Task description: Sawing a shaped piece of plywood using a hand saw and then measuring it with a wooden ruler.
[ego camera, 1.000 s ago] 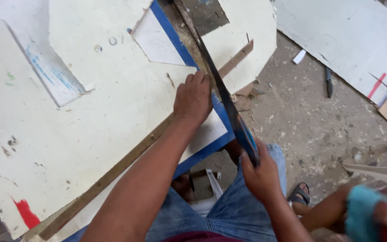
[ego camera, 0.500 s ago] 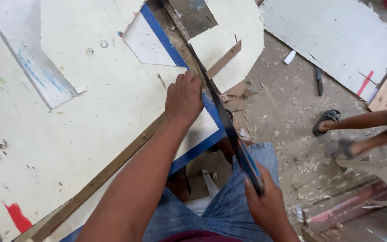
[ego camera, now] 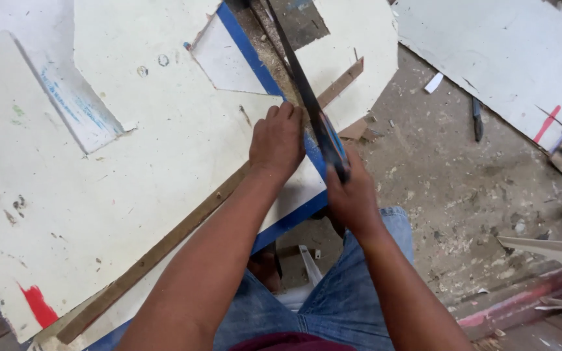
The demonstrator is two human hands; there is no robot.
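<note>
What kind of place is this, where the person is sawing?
Probably a rough woodworking spot. The right hand drives a handsaw through a cream board that the left hand steadies, and sawdust and offcuts litter the dusty concrete floor.

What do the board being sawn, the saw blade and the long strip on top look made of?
Board: probably plywood or laminate sheet, cream painted face, blue edge, scuffed matt finish. Saw blade: dark thin metal, likely steel, gripped by the right hand. Strip: bare brown wood, unpainted. The left hand presses the board flat.
</note>
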